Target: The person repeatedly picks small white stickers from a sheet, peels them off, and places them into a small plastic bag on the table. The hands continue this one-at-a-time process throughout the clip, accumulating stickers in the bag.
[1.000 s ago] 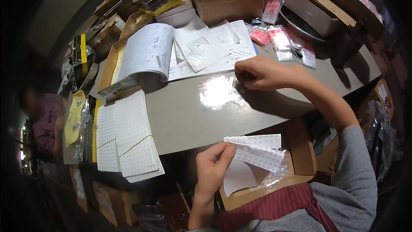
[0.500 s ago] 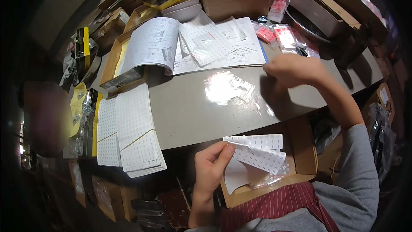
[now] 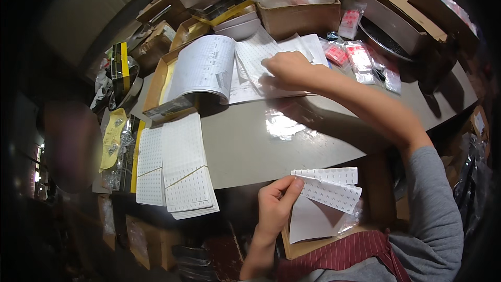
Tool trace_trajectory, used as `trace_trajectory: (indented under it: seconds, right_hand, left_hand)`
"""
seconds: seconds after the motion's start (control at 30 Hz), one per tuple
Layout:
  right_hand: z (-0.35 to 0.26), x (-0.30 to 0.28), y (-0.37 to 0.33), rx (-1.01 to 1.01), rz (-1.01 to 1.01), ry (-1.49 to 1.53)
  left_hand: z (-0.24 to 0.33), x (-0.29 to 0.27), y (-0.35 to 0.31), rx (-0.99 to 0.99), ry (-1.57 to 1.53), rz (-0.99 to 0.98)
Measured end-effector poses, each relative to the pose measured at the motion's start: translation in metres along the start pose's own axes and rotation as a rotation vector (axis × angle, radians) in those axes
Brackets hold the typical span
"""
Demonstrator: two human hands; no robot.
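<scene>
My left hand [image 3: 275, 202] is closed, pinching the left corner of some sheets of printed labels [image 3: 334, 193] between thumb and forefinger. The sheets fan out over an open cardboard box [image 3: 300, 250] in front of my lap. My right hand [image 3: 290, 68] reaches across the table, its fingers curled, over a loose printed sheet [image 3: 252, 52] lying on an open booklet. Whatever its fingertips may hold is hidden. The booklet's lifted pages [image 3: 204, 68] curl up at the left. Nearer me lie small clear plastic bags [image 3: 282, 125], shining under the light.
Two rubber-banded stacks of label sheets [image 3: 188, 162] overhang the table's front edge at left. Red-and-white packets [image 3: 360, 60] lie at the back right beside a round dark tray [image 3: 383, 39]. Cardboard boxes [image 3: 300, 18] line the back. A yellow slip [image 3: 113, 136] hangs at far left.
My right hand has moved left and away from me, from the booklet's right corner onto its loose sheet. My left hand keeps its pinch on the label sheets. The whole view has shifted slightly.
</scene>
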State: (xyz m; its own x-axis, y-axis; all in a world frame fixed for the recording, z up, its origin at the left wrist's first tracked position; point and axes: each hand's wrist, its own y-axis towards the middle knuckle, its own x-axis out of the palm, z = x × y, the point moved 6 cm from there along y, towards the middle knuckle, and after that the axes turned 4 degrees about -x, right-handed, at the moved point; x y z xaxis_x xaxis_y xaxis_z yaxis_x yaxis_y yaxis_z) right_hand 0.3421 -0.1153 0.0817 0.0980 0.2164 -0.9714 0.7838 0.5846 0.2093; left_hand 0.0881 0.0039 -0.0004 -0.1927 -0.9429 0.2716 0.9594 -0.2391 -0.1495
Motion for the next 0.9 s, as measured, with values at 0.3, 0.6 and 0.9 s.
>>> trace_trajectory:
  seconds: [0.3, 0.6, 0.9]
  right_hand:
    - [0.042, 0.026, 0.020, 0.004, 0.025, -0.219]
    - [0.040, -0.026, -0.087, -0.203, 0.044, 0.210]
    - [0.007, -0.071, -0.171, -0.515, -0.072, -0.271]
  left_hand:
    - [-0.013, -0.004, 0.003, -0.028, 0.027, 0.023]
    - [-0.012, -0.003, -0.002, -0.025, 0.056, 0.026]
    - [0.006, 0.022, 0.001, -0.057, 0.040, -0.018]
